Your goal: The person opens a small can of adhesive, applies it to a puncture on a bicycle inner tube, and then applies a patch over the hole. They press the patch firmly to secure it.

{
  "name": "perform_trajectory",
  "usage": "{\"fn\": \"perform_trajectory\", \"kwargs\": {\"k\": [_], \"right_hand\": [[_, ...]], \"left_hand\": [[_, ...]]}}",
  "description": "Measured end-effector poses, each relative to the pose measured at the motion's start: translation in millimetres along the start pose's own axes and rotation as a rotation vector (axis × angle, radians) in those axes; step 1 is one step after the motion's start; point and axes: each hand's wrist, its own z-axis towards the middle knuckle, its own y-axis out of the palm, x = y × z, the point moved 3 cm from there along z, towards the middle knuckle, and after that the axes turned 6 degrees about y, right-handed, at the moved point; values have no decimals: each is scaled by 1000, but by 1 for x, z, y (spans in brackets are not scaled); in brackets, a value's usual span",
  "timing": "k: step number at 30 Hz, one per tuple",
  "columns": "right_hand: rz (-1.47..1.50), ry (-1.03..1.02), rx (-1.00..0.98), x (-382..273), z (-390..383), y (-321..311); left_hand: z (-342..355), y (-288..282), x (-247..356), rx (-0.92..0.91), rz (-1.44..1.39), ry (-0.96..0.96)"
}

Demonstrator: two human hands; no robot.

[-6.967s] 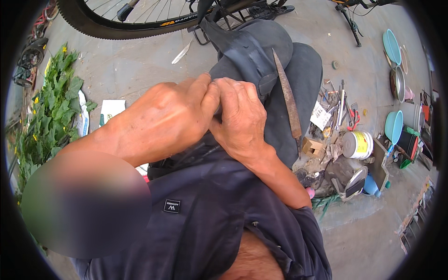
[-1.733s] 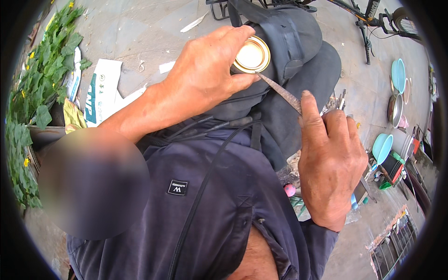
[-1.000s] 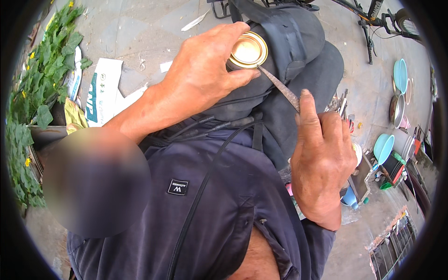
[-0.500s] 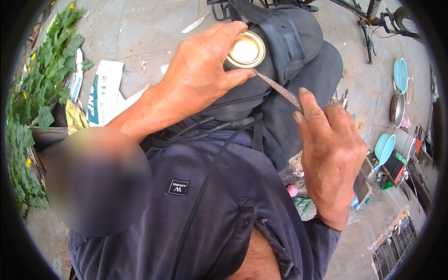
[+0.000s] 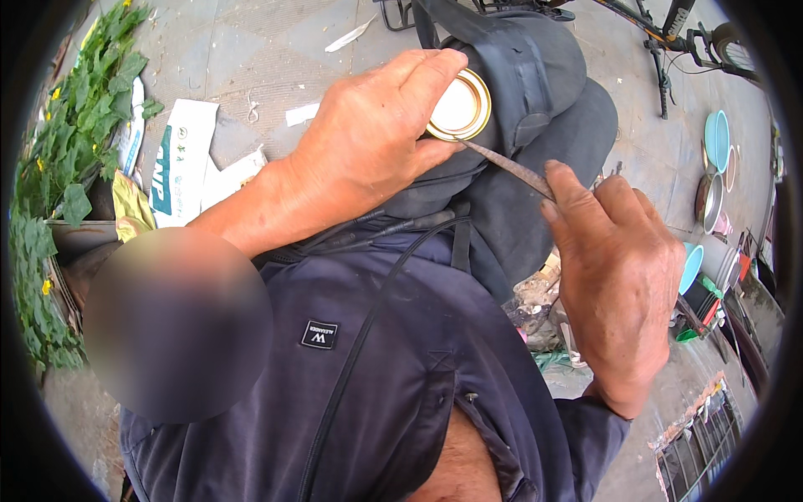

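Observation:
A small round tin (image 5: 461, 106) with a gold-coloured rim and a pale, shiny round face is gripped at its side by my left hand (image 5: 360, 138), thumb below and fingers above. My right hand (image 5: 621, 272) pinches a narrow, tapering, rough brown-grey metal file (image 5: 510, 170) between thumb and fingers. The file's thin tip meets the lower edge of the tin's rim, close to my left thumb. The handle end is hidden inside my right hand. Beneath the tin are my dark-clothed legs (image 5: 552, 134).
A bicycle (image 5: 669, 38) stands at the far right. Turquoise basins (image 5: 717, 140) and a metal bowl (image 5: 713, 203) sit at the right, above a floor grate (image 5: 698, 452). Leafy plants (image 5: 75, 142) line the left, beside a white-and-green bag (image 5: 186, 159).
Both hands have shifted slightly to the right in the picture, with the tin and the file. The file's tip stays at the rim, and both grips hold.

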Motion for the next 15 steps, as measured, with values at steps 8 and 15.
{"fn": "perform_trajectory", "kwargs": {"k": [8, 15], "right_hand": [[-106, -8, 92, -6, -1, 10], [-157, 13, 178, -11, -14, 22]], "left_hand": [[3, 1, -4, -18, -8, -53], [3, 1, -5, -12, -17, -62]]}}
